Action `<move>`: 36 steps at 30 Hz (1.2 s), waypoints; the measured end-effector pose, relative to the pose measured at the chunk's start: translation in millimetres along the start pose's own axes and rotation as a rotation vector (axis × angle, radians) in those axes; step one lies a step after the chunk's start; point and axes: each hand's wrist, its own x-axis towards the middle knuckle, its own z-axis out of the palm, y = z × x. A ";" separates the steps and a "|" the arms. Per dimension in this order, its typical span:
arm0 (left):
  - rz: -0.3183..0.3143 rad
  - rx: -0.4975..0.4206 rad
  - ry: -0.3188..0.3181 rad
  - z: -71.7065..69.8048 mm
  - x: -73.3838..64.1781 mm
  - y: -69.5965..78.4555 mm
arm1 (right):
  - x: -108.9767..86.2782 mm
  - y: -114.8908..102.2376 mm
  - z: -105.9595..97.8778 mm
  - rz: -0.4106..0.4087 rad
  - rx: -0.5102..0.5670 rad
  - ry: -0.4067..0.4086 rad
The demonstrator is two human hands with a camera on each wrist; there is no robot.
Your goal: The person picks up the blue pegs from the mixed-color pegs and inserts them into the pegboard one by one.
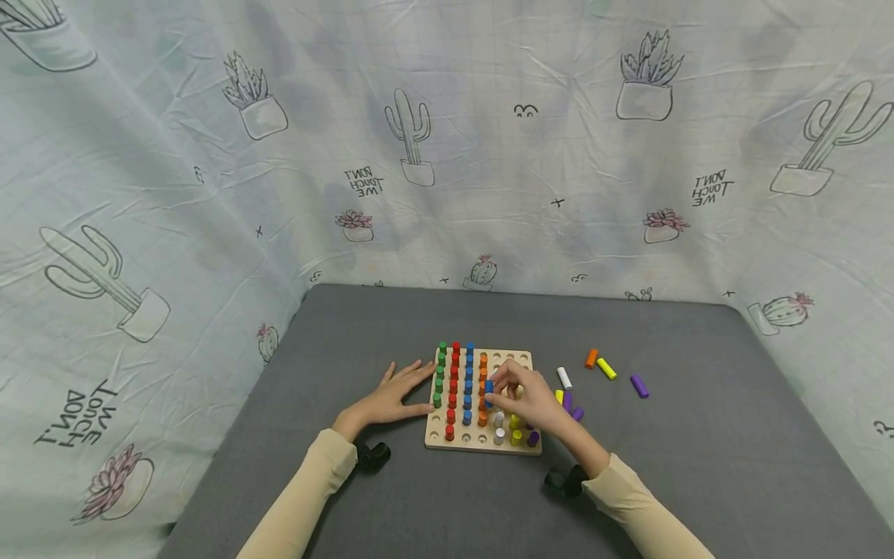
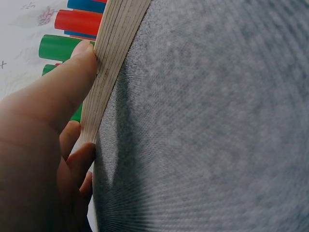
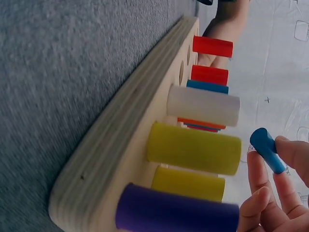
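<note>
A wooden pegboard (image 1: 447,441) lies on the grey table, with columns of coloured pegs standing in its holes. My right hand (image 1: 527,397) pinches a blue peg (image 3: 266,149) between thumb and fingers, above the board over the orange column. In the right wrist view the blue peg hangs tilted, apart from the white peg (image 3: 205,105) and the yellow peg (image 3: 195,147). My left hand (image 1: 394,396) rests at the board's left edge, fingers spread. In the left wrist view its thumb (image 2: 79,72) touches the edge beside a green peg (image 2: 60,47).
Loose pegs lie on the table right of the board: an orange peg (image 1: 591,358), a yellow peg (image 1: 606,368), a white peg (image 1: 564,378), and several purple ones, one purple peg (image 1: 639,386) farther right. A patterned cloth (image 1: 475,194) hangs behind the table.
</note>
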 end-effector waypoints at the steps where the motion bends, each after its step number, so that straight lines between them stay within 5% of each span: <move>1: -0.001 0.002 0.000 -0.2 0.0 0.2 | -0.2 0.1 0.7 -0.004 0.002 -0.003; 14: -0.011 -0.001 0.008 -0.8 -1.4 1.2 | -1.3 -2.0 10.4 0.004 -0.010 -0.029; 24: -0.018 -0.002 0.002 -1.1 0.3 0.8 | -3.8 -4.3 17.0 -0.101 -0.005 -0.036; 31: -0.027 -0.005 0.004 -1.0 1.0 1.2 | -3.2 31.4 34.3 -0.203 -0.079 -0.001; 36: -0.030 -0.012 0.004 -1.7 1.3 2.5 | -4.5 30.2 37.5 -0.185 -0.042 -0.014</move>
